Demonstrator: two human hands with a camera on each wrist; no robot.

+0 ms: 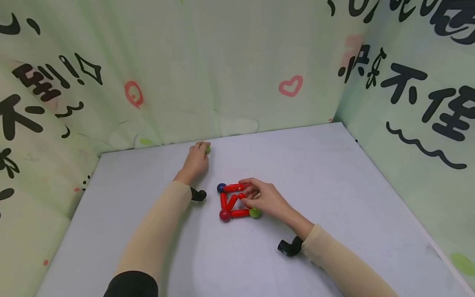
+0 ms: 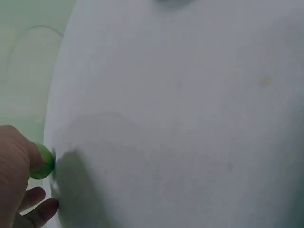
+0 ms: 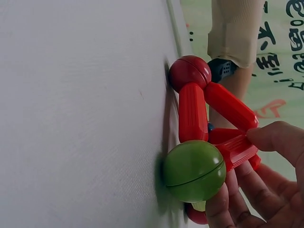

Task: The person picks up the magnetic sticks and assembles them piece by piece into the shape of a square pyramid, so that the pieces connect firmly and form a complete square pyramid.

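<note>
Your left hand (image 1: 195, 159) pinches a small green plastic ball (image 2: 42, 162) at the far edge of the pale grey desk (image 1: 334, 198). Your right hand (image 1: 265, 199) curls around a red plastic rod (image 3: 240, 148) in the flat frame of red rods and coloured balls (image 1: 233, 202) at the desk's middle.

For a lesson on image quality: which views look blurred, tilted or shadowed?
Left wrist view: soft and hazy, a shadow on the table beside the small green ball. Right wrist view: sharp but turned sideways, the table running vertically. Head view: evenly lit, walls bowed by the lens.
</note>
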